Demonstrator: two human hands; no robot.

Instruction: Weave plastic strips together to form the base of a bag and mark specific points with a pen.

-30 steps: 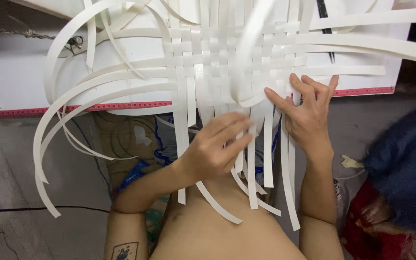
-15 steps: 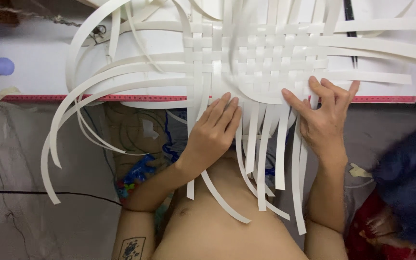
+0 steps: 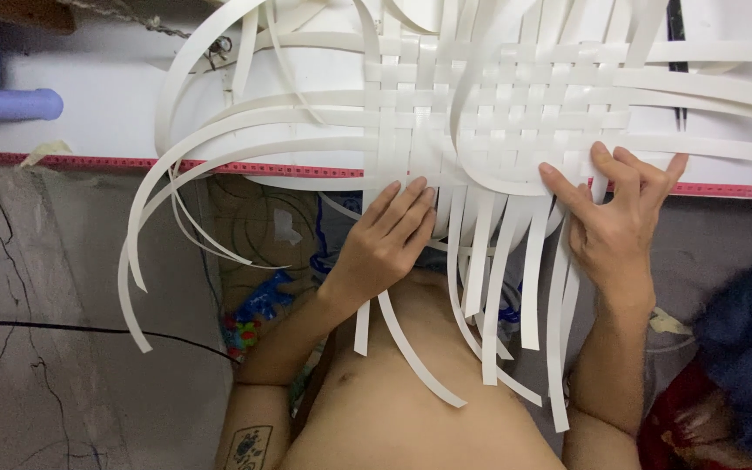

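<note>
A flat woven mat of white plastic strips lies on a white table, its loose ends hanging over the near edge and curling out to the left. My left hand rests with fingers extended on the hanging strips at the mat's near edge. My right hand lies flat, fingers spread, pressing the weave's near right corner at the table edge. Neither hand closes around a strip.
A red measuring strip runs along the table's near edge. A pale purple plastic object sits at far left. Dark blue and red cloth is at lower right. Grey cracked floor and coloured clutter lie below.
My left hand has moved up from the dangling strips to the mat's near edge and flattened. The view has shifted, bringing more of the weave into sight. My right hand stays on the corner.
</note>
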